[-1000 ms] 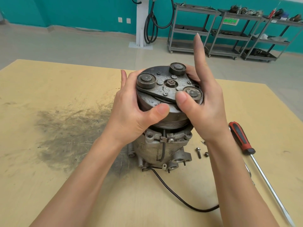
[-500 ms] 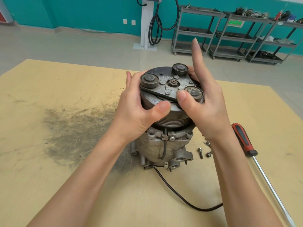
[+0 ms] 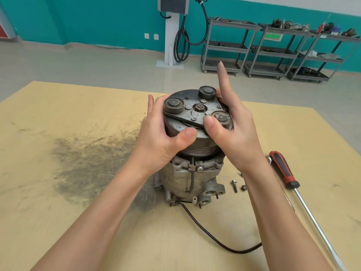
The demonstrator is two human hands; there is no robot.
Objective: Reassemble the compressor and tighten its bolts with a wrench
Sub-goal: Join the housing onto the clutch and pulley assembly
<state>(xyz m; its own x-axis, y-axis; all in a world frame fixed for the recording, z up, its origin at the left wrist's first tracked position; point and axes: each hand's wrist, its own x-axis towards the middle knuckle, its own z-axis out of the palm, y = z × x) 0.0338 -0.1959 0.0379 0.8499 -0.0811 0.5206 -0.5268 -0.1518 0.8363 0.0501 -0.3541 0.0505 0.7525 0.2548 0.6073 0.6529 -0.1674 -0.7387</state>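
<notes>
Head view: both hands point(image 3: 197, 137) around compressor point(image 3: 195, 149).

A pale wooden bench point(image 3: 58, 222) carries everything here, its top scuffed and marked by a broad dark grey smear point(image 3: 91, 163) left of centre. The compressor point(image 3: 192, 180) stands upright on it near the middle, and a black cable point(image 3: 218, 241) runs from its base across the wood. Just right of the compressor lie a loose bolt point(image 3: 234, 185) and a small nut point(image 3: 243, 187) (close together), then a red-and-black screwdriver point(image 3: 284, 171), its shaft pointing toward the near right edge.
</notes>
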